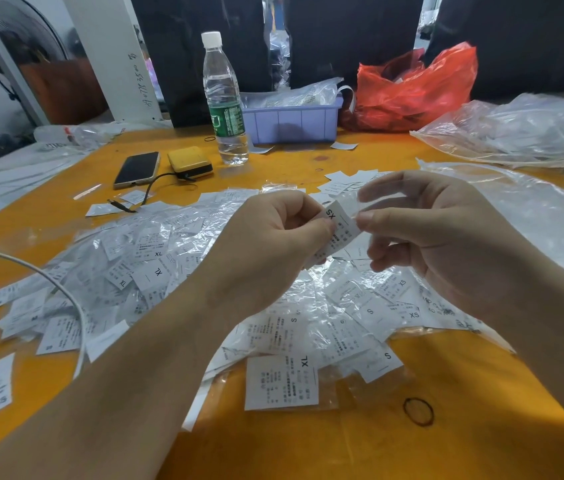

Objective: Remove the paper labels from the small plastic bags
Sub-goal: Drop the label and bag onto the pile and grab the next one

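Both hands were up over the middle of the orange table (308,455), and between them hung one white paper label (337,227) marked XS. The left hand (273,233) had its fingers curled in, pinching the label's lower left side. The right hand (447,233) pinched at the upper right edge with thumb and forefinger, its other fingers loosely bent below. A thin clear film showed at the right fingertips, likely the little plastic bag (351,199), though where bag ended and label began was hard to tell.

Directly beneath the hands lay the big heap of bagged labels (176,251): crinkly, glossy clear plastic catching the light, flat white rectangles inside printed with XL, S and XS and small black text. A loose label (281,382) marked XL lay flat at the near edge of the heap, square-cornered and matte. More scattered to the left, with a white cable (66,292) curving across them.

Near the front right, a thin black rubber band (418,411) lay in a ring on the bare tabletop. Farther back stood a clear water bottle (224,98) with a white cap and green wrapper, a dark phone (137,169) beside a yellow power bank (190,162), a lilac plastic bin (291,123), and a crumpled red bag (415,88). Large clear plastic sheets (516,133) were bunched along the right side. The forearms crossed the near part of the heap and hid some of it.
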{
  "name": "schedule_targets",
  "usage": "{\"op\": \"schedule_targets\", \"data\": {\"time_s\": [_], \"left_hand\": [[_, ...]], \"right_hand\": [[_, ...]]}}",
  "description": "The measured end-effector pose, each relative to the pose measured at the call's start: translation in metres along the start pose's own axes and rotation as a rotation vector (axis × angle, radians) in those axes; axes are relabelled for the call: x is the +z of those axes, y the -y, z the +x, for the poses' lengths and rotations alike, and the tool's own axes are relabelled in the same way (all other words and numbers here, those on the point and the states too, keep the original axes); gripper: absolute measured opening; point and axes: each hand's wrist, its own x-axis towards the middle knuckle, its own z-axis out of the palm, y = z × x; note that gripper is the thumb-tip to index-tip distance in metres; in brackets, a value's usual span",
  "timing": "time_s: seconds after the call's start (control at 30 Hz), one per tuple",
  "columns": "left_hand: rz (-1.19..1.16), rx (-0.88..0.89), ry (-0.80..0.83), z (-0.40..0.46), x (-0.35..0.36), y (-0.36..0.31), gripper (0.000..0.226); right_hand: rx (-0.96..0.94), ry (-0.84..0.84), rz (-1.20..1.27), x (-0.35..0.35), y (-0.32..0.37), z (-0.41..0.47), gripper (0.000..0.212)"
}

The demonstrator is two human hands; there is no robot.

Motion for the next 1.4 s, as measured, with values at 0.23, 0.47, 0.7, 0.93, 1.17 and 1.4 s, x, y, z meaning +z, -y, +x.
{"op": "schedule_targets", "data": {"time_s": [0.23, 0.47, 0.7, 0.93, 1.17, 1.4], "left_hand": [[0.012, -0.002, 0.054, -0.0018, 0.0012, -0.0015, 0.017], [0.049, -0.021, 0.081, -0.0009, -0.0015, -0.0003, 0.016], [0.048, -0.027, 0.082, -0.0002, -0.0027, 0.0001, 0.016], [-0.034, -0.049, 0.108, 0.0013, -0.005, 0.0004, 0.013], [-0.106, -0.091, 0.091, 0.0039, -0.0061, 0.0011, 0.017], [-0.073, -0.105, 0.134, 0.0051, -0.0066, 0.0045, 0.013]], "right_hand": [[-0.042, -0.034, -0.09, -0.0028, -0.0037, 0.0013, 0.024], [-0.075, -0.047, -0.099, -0.0029, -0.0043, 0.0015, 0.025], [-0.08, -0.032, -0.138, -0.002, -0.0029, -0.0001, 0.02], [-0.077, -0.019, -0.136, -0.0024, -0.0031, 0.0006, 0.018], [-0.074, -0.006, -0.14, -0.002, -0.0021, -0.0006, 0.024], [-0.042, -0.056, -0.023, -0.0024, 0.0022, 0.0005, 0.041]]}}
